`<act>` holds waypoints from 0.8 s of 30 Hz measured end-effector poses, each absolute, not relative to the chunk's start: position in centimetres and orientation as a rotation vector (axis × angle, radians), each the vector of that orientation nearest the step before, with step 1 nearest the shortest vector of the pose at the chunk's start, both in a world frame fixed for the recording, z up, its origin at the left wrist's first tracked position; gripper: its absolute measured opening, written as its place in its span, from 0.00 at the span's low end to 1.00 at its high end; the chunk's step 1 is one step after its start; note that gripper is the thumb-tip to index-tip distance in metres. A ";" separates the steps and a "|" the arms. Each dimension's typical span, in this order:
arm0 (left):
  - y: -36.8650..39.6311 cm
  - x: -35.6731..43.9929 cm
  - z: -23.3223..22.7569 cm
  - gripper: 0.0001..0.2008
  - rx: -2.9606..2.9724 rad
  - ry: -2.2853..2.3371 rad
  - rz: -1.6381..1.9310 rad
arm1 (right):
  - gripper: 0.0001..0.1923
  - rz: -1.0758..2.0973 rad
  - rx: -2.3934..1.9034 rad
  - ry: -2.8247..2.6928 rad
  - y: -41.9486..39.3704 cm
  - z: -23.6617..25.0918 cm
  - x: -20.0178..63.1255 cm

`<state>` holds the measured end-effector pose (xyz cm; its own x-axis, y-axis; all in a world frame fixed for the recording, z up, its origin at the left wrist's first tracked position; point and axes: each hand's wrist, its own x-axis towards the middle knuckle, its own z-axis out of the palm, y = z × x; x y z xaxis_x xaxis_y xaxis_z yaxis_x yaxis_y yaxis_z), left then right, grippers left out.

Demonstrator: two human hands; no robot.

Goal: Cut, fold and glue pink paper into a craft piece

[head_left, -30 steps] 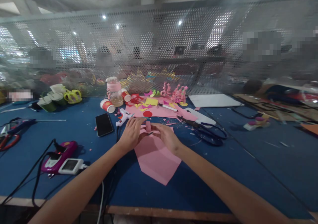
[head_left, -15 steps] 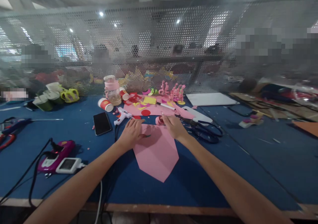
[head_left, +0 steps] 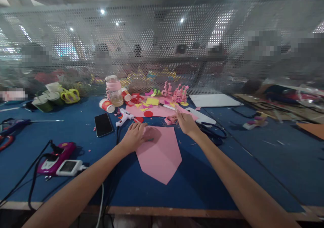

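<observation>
A pink sheet (head_left: 160, 157) with angled lower edges lies flat on the blue table in front of me. My left hand (head_left: 133, 137) rests on its upper left side with the fingers stretched out. By the left thumb is a small dark greenish mark or piece (head_left: 150, 139), too small to make out. Beyond the sheet's upper right corner is my right hand (head_left: 186, 120), its fingers apart. The fingertips are at the right end of a white marker (head_left: 168, 107); whether they touch it I cannot tell. Just left of this hand lies a pink curled strip or ring (head_left: 170, 120).
A white glue gun (head_left: 124, 117), a phone (head_left: 103, 124) and a purple power strip (head_left: 57, 159) with cords lie to the left. Dark-handled scissors (head_left: 214, 132) lie right of my right hand. Behind are paper cups (head_left: 106, 105), a bottle (head_left: 114, 91), paper scraps and a perforated screen (head_left: 154, 52).
My right hand has moved right and slightly away from me, off the sheet's upper edge. The pink curled piece has shifted right with it. My left hand has stayed put.
</observation>
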<state>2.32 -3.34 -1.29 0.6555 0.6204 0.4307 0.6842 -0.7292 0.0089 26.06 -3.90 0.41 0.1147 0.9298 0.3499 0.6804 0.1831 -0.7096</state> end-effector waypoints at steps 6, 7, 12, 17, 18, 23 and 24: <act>-3.5 2.3 -1.1 0.22 -2.745 -1.101 -0.617 | 0.34 0.337 -1.518 -1.598 -3.3 -0.3 26.8; -3.5 2.4 -1.0 0.22 -2.743 -1.134 -0.615 | 0.33 0.308 -1.516 -1.597 -3.4 -0.3 26.8; -4.0 2.8 -0.2 0.18 -2.673 -1.377 -0.494 | 0.30 0.089 -1.496 -1.612 -4.1 0.4 26.1; -4.6 2.8 0.3 0.14 -2.509 -1.457 -0.244 | 0.24 0.078 -1.337 -1.789 -4.8 0.4 24.1; -4.6 2.8 0.3 0.12 -2.490 -1.451 -0.207 | 0.22 0.101 -1.307 -1.829 -4.9 0.2 23.7; -4.2 2.2 -0.4 0.12 -2.564 -1.325 -0.122 | 0.15 0.202 -1.257 -1.960 -5.0 -1.4 22.2; -4.1 2.1 -0.4 0.13 -2.584 -1.298 -0.121 | 0.15 0.215 -1.260 -1.972 -4.9 -1.8 22.1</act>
<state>2.11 -4.12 -0.44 0.6004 0.7784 0.1834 0.7989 -0.5734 -0.1816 22.14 -4.89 -1.84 -0.2128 0.8313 0.5134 0.7011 0.4959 -0.5124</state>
